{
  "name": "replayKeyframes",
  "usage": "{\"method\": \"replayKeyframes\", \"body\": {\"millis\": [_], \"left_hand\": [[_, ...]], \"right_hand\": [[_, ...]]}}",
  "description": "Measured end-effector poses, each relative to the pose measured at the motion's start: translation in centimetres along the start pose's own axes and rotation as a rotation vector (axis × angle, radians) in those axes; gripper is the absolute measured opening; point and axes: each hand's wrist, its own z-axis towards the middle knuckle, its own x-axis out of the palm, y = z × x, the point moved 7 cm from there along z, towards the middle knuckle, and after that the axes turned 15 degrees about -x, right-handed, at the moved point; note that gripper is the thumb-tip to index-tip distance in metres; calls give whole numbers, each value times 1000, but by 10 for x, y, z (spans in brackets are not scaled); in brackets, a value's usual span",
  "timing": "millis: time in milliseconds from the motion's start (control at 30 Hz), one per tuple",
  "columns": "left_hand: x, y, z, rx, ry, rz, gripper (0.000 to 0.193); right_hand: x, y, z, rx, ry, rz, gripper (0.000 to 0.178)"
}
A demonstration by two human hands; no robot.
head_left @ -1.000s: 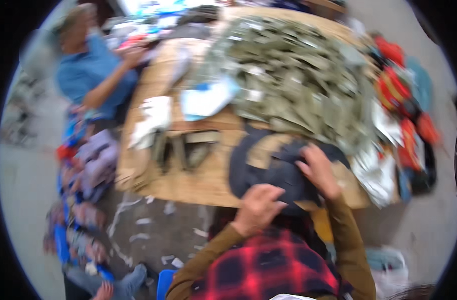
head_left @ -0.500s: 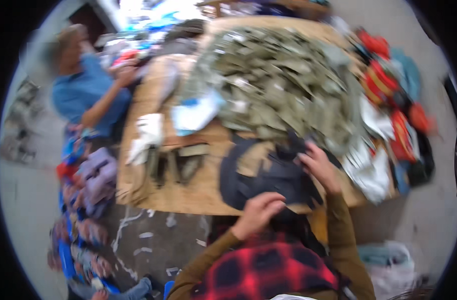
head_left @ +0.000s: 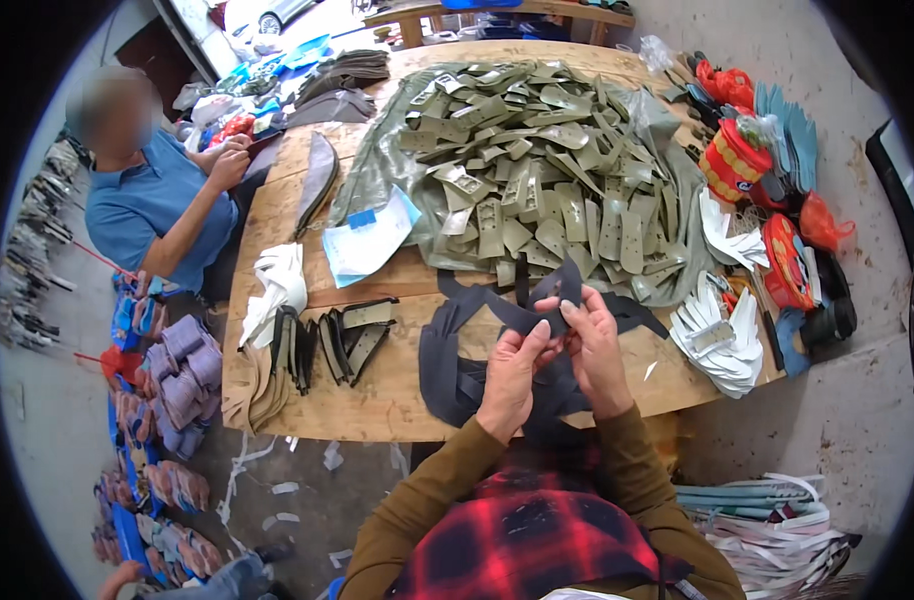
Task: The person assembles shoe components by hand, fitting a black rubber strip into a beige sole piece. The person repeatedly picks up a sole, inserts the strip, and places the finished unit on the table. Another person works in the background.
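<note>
Both my hands meet over the front edge of the wooden table, fingers closed on a black fabric strap (head_left: 517, 316). Thumb and fingers of my left hand (head_left: 508, 385) pinch it from the left. My right hand (head_left: 599, 362) grips it just beside, the thumb on top. Below and around them lies a loose heap of more black strap (head_left: 443, 362), partly hidden by my hands and wrists. Just beyond is a large pile of olive-green, flat curved pieces with holes (head_left: 537, 175), spread on a translucent plastic sheet (head_left: 377, 190).
Left on the table are dark-edged olive pieces (head_left: 362, 335), tan strips (head_left: 252, 392), white strips (head_left: 279, 280) and a paper sheet (head_left: 369, 240). White pieces (head_left: 719, 335) and red containers (head_left: 734, 160) line the right side. A person in a blue shirt (head_left: 157, 215) sits at the far left.
My hands, apart before, have come together on the strap. The left moved up and the right moved down and left. The strap is now lifted between them.
</note>
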Motion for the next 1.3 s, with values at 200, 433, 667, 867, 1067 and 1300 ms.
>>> {"method": "replayKeyframes", "body": {"millis": [200,433,667,867,1067,1300], "left_hand": [[-42,-106,-46,330,-72,0,20],[-85,-161,-109,487,-260,203,28],[-65,-152,-138,258,-200,719,30],[-60,-59,-101,119,-127,-173,27],[-52,-35,-86,166,-160,-72,17],[-91,-76,-116,257,-242,-134,20]], "right_hand": [[-50,11,14,-97,-93,80,39],[195,42,23,-230,623,-187,19],[210,25,7,-826,1073,-577,22],[111,-13,-25,-253,849,-614,34],[64,9,-22,-113,948,-767,25],[57,15,145,-778,385,-1374,22]]}}
